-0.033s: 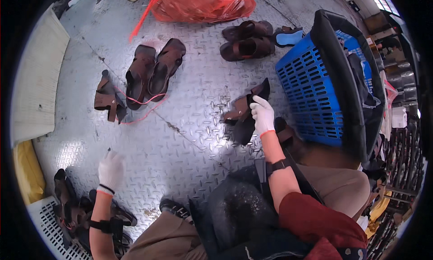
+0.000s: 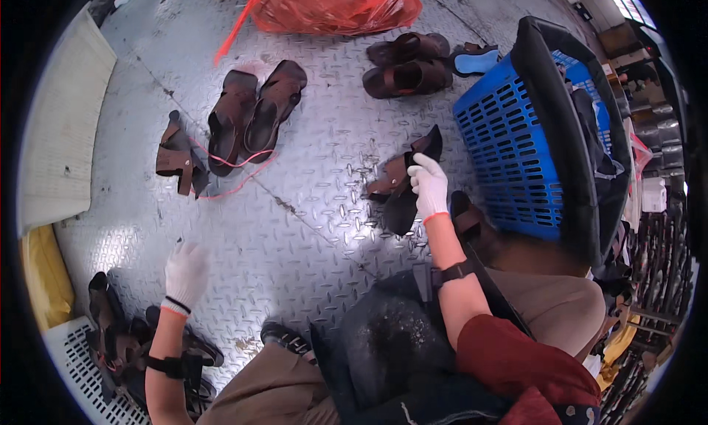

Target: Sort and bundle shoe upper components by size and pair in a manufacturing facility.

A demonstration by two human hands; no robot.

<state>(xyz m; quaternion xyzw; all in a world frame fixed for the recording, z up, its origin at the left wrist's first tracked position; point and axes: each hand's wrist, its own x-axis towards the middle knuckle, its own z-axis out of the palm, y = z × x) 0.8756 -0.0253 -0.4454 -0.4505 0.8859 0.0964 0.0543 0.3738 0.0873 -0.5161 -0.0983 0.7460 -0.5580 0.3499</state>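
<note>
My right hand (image 2: 428, 185), in a white knit glove, is closed on the edge of a dark brown sandal (image 2: 400, 207), tilted above the metal floor beside a blue basket. Away to the left, my left hand (image 2: 186, 276), gloved too, hovers over the floor with nothing visible in it; its fingers are blurred. Beyond that hand a brown sandal (image 2: 175, 163) lies on its side, with a loop of pink string (image 2: 234, 192) next to it. A pair of brown sandals (image 2: 243, 119) stands farther on, soles down.
The blue basket (image 2: 509, 141) with a black padded rim stands at right. More brown sandals (image 2: 409, 78) lie at the back near a red plastic bag (image 2: 335, 8). A white crate (image 2: 77, 351) with several sandals is at lower left, below a yellow sack (image 2: 46, 277).
My left hand has shifted very slightly. My right hand keeps its hold on the sandal, and the whole view has moved a little.
</note>
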